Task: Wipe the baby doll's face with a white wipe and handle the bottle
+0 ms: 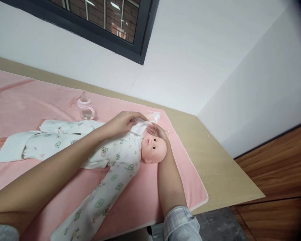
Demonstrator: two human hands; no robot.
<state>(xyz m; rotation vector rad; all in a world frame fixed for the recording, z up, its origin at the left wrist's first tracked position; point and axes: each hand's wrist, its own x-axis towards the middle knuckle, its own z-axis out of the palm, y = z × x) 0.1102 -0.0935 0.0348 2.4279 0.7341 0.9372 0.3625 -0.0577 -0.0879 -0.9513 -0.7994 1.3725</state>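
Observation:
A bald baby doll (154, 149) lies on its back, head to the right, in a white patterned outfit (95, 152). Its near sleeve (100, 201) stretches toward me, with no hand showing at the end. On the far side, the doll's small hand (151, 129) pokes out of a white cuff (139, 128). My left hand (121, 124) reaches across the doll's chest, fingers and thumb closed around that cuff. Beyond the head, my right hand (162, 132) curves round the doll's small hand; some of its fingers are hidden. My right forearm passes beside the head.
A pink baby bottle (86, 107) stands beyond the doll's legs. Close to my left fingertips lies a small clear and white item (154, 116). A pink blanket (185, 174) covers much of the wooden table (215, 170), which meets a white wall under a dark-framed window (137, 50).

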